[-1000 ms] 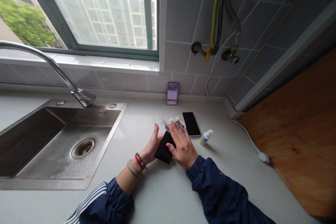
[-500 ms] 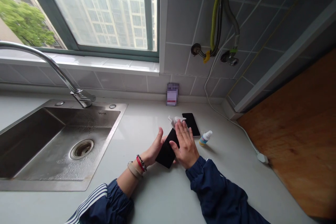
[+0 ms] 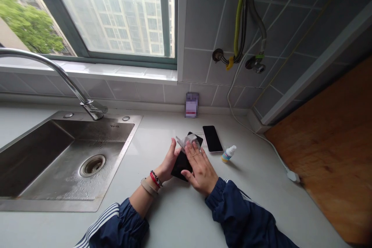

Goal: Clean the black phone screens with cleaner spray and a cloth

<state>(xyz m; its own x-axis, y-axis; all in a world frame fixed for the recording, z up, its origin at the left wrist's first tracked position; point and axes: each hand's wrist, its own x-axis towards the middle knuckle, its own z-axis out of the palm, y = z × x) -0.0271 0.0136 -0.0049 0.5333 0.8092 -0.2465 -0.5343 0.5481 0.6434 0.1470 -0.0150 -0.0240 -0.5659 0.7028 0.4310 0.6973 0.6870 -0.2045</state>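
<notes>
My left hand (image 3: 169,161) is wrapped round the left edge of a black flat device (image 3: 180,166), a phone or small tablet, its thumb raised along the side. The device lies tilted above the counter, its far corner pointing away from me. With fingers fairly straight and together, my right hand (image 3: 199,166) presses a crumpled white cloth (image 3: 188,139) onto the device's dark face. The cloth could be a tissue. Part of the device is hidden under the cloth and right hand. A black-screened phone (image 3: 212,138) lies just beyond, on the right. A small white-capped spray bottle (image 3: 228,154) stands near it.
A steel sink (image 3: 116,178) with a curved tap (image 3: 66,79) is set into the counter (image 3: 174,217) on the left. A purple packet (image 3: 192,105) leans on the back wall. A white cable (image 3: 255,132) runs along the right to a plug (image 3: 293,176) beside a wooden panel (image 3: 325,151).
The cloth and my right fingers have slid left across the device, uncovering its far corner. The phone behind now shows more fully. The left hand has shifted slightly left.
</notes>
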